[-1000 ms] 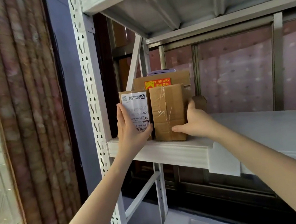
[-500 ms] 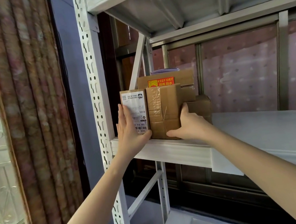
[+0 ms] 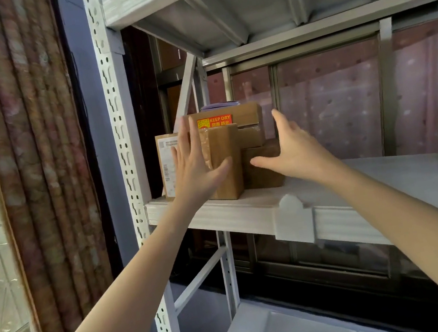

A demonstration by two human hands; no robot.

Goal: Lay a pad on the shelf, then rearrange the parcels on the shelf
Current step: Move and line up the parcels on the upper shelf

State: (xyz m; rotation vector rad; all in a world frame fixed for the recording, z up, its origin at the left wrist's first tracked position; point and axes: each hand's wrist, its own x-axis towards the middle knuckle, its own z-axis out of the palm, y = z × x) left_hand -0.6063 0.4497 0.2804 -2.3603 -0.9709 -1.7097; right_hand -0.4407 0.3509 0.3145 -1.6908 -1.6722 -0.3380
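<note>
Several cardboard parcels sit grouped at the left end of the white shelf (image 3: 247,212), close against the perforated upright (image 3: 120,140). Front parcel (image 3: 226,164): plain brown, taped, standing at the front edge of the shelf. Labelled parcel (image 3: 168,167): stands just left of it, touching or nearly so, white shipping label facing outward, nearest the upright. Behind these, a "KEEP DRY" box (image 3: 244,115) lies on top of a stack; a smaller box (image 3: 250,137) sits beneath it and a low box (image 3: 265,170) rests on the shelf to the right of the front parcel. Something pale and flat (image 3: 219,105) lies on the top box; it cannot be identified.

A thin white pad (image 3: 412,174) covers the shelf surface, running from the parcels toward the right end.

Left hand (image 3: 195,169): fingers straight and spread, palm toward the faces of the labelled and front parcels; whether it touches them cannot be told. Right hand (image 3: 292,149): fingers extended and spread, thumb pointing left toward the front parcel, held to the right of the group, gripping nothing.

A patterned curtain (image 3: 35,164) hangs left of the rack.
</note>
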